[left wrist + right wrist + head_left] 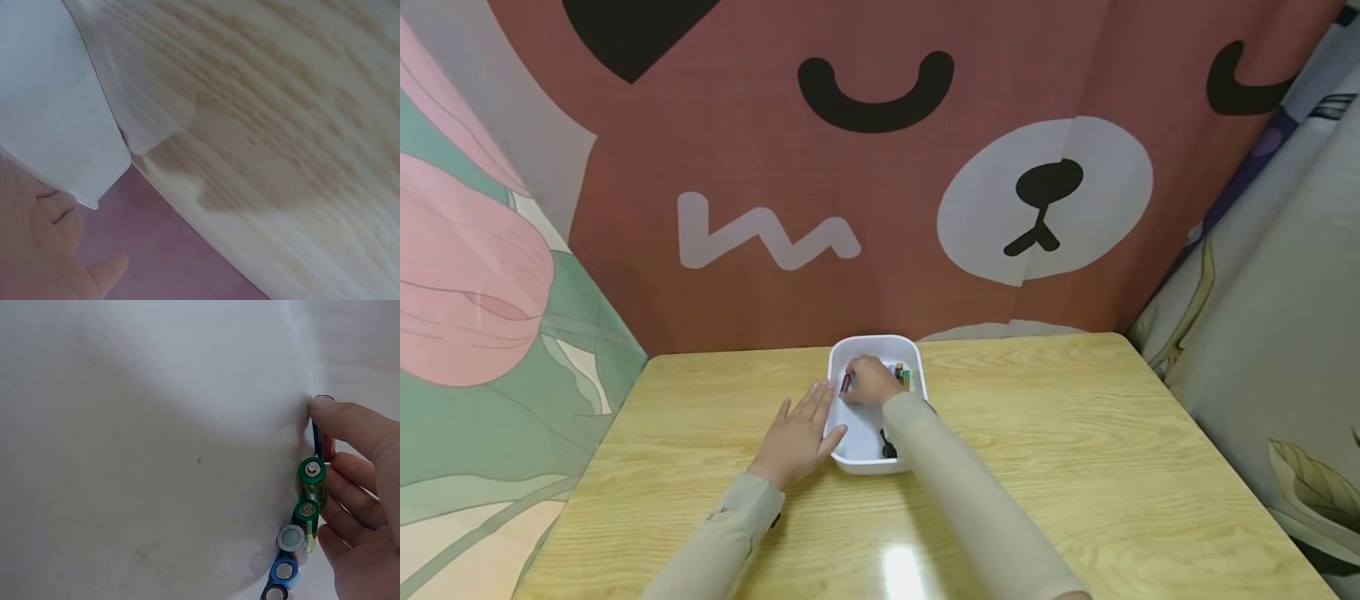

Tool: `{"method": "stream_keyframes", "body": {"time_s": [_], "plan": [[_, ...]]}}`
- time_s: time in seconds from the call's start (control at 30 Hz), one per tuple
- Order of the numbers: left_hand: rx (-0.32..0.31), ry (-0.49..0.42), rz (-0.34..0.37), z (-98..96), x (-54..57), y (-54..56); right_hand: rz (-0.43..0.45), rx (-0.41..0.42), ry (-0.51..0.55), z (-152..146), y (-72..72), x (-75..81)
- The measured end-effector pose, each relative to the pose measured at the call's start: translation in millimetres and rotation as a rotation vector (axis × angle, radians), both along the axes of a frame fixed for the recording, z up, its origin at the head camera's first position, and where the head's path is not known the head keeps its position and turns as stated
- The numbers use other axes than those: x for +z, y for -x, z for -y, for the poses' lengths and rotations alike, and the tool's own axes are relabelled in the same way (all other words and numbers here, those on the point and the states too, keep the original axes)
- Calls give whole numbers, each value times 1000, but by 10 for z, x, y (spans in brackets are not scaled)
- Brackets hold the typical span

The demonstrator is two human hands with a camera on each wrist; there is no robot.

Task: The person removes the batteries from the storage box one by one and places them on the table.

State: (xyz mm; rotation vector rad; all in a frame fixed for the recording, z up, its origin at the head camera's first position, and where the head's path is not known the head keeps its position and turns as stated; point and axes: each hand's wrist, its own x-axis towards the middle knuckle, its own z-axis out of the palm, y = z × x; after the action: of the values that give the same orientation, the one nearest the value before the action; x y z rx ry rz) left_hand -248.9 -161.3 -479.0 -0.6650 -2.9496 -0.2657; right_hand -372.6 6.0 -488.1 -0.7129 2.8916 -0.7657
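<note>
Your right hand (874, 382) pinches a red battery (326, 444) between thumb and fingers inside the white plastic tray (856, 429), just beside a row of green batteries (313, 470), with grey and blue ones further along. Your left hand (793, 442), fingers straight, touches the tray's left rim on the wood-grain table (1075, 450)

From my head, the light is even and fairly bright, with white glare on the counter (1075, 433) near the bottom edge and soft shadows beside my sleeves (977, 500). My left wrist view looks dim and hazy; my right, grey, with the tray (175, 519) blurred and batteries (306, 510) crisper.
</note>
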Motion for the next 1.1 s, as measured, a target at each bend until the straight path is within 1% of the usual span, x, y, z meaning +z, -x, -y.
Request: {"method": "stream_keyframes", "body": {"time_s": [0.17, 0.4, 0.6, 0.7, 0.83, 0.93, 1.1], "plan": [[5, 9, 21, -14, 16, 3, 35, -26, 17, -14, -17, 27], [0, 7, 17, -37, 41, 2, 51, -52, 41, -61, -17, 88], [22, 31, 55, -31, 15, 21, 60, -15, 66, -97, 5, 155], [19, 12, 36, -42, 7, 44, 40, -6, 72, -139, 23, 206], [14, 26, 31, -68, -12, 70, 36, -5, 60, -217, 13, 281], [14, 34, 42, -69, -24, 62, 59, -6, 59, -253, -22, 337], [19, 31, 20, -33, -15, 32, 73, 19, 64, -259, -75, 442]]}}
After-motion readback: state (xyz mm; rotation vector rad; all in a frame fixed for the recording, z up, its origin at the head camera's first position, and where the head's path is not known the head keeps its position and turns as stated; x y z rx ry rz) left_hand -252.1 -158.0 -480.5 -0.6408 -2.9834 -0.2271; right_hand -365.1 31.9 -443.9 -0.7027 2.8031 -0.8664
